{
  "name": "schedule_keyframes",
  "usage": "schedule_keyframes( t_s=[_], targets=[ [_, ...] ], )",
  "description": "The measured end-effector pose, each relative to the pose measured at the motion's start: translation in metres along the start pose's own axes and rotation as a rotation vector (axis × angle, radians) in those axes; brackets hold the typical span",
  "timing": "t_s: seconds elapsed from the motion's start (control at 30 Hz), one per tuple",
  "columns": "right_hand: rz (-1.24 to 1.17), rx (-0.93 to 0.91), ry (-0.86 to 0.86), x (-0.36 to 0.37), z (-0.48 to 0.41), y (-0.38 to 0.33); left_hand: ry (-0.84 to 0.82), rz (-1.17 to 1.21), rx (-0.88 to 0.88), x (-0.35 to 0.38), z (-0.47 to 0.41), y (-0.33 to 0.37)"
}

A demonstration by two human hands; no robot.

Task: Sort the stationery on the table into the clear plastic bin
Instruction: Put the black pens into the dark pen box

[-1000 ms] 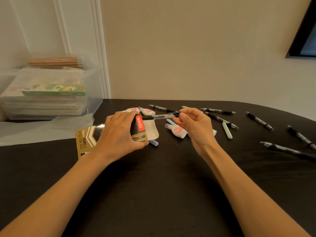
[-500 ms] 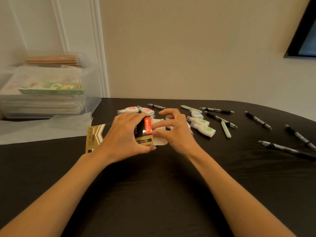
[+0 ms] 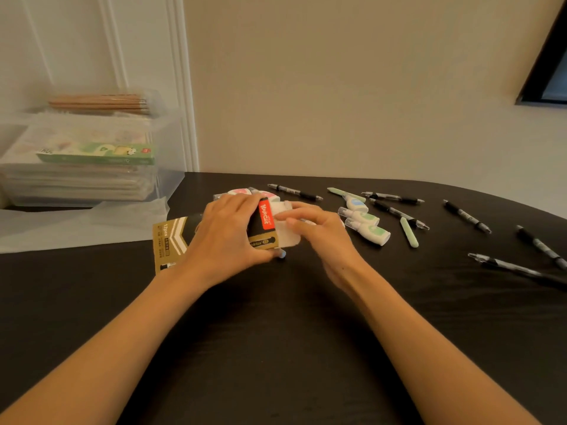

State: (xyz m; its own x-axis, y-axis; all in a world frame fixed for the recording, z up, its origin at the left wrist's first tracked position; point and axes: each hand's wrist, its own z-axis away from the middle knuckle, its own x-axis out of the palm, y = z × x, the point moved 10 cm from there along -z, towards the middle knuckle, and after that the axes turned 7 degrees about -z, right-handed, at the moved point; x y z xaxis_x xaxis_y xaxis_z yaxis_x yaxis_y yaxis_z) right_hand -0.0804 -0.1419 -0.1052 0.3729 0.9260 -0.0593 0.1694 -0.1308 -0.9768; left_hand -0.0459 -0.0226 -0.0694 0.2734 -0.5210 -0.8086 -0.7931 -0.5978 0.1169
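Left hand (image 3: pixel 227 234) clamps the pen box (image 3: pixel 171 240), long axis left-right, flap (image 3: pixel 287 237) facing the right hand (image 3: pixel 325 234), whose hold cannot be determined.

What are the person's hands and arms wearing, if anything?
Nothing visible. The left hand and right hand are ungloved, with no rings seen. The left forearm and right forearm are bare, with no sleeves, watch or bracelets.

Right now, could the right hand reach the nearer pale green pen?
Probably yes: the nearer pale green pen lies uncovered just beyond the correction tapes, which sit next to the right hand, though that hand is occupied at the pen box.
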Motion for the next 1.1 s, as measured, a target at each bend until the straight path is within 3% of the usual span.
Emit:
schedule_keyframes(
  t_s=[0.1, 0.3, 0.47, 0.7, 0.9, 1.1],
  targets=[
    [-0.047, 0.035, 0.114, -0.016, -0.002, 0.007, 0.022, -0.104, -0.148, -0.001, -0.003, -0.027],
    [-0.048, 0.1, 0.158, -0.013, -0.011, 0.021, 0.05, -0.184, -0.458, -0.011, -0.012, -0.077],
    [0.051, 0.065, 0.138, 0.006, -0.034, 0.017, 0.003, -0.18, -0.555, -0.002, -0.028, -0.094],
    [0.633, -0.078, 0.082, 0.033, -0.087, 0.004, -0.005, -0.164, -0.6, 0.003, -0.052, -0.114],
    [1.129, -0.095, -0.192, 0.077, -0.129, 0.029, 0.002, -0.134, -0.644, 0.007, -0.057, -0.135],
    [1.255, -0.157, -0.203, 0.097, -0.136, 0.024, -0.012, -0.157, -0.655, 0.012, -0.054, -0.141]
  ],
)
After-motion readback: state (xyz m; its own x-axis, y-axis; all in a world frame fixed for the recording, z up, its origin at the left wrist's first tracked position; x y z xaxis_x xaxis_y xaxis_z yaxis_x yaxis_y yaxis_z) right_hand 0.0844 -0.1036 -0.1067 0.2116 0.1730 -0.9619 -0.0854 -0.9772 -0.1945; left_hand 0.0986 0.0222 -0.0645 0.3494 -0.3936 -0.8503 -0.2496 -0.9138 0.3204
